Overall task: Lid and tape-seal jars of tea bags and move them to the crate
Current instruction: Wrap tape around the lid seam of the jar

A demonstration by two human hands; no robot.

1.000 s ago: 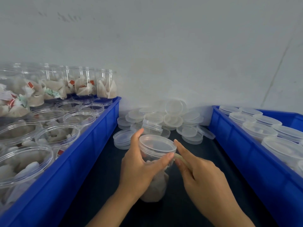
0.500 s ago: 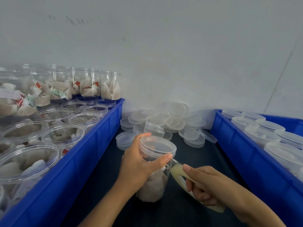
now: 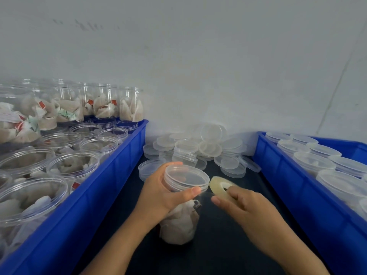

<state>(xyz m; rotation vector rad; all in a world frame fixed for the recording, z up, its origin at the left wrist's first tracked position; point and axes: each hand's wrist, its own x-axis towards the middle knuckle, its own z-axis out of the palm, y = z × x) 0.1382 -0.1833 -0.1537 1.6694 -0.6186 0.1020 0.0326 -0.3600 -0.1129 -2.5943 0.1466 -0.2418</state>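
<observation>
A clear jar of tea bags [image 3: 181, 219] stands on the dark table between two crates, with a clear lid [image 3: 186, 178] on top. My left hand [image 3: 160, 197] grips the jar just under the lid, thumb on the lid's rim. My right hand [image 3: 244, 207] holds a roll of clear tape [image 3: 222, 187] just right of the lid. A thin strip of tape runs from the roll to the rim by my left thumb. The blue crate on the right [image 3: 297, 185] holds lidded jars [image 3: 337, 183].
The blue crate on the left [image 3: 111, 175] is full of open jars of tea bags [image 3: 73, 165], with more stacked behind. A heap of loose clear lids [image 3: 198, 147] lies against the white wall at the back of the table.
My right hand has brought the tape roll up from low beside the jar to the lid's right edge, with tape drawn out. My left hand keeps its hold on the jar.
</observation>
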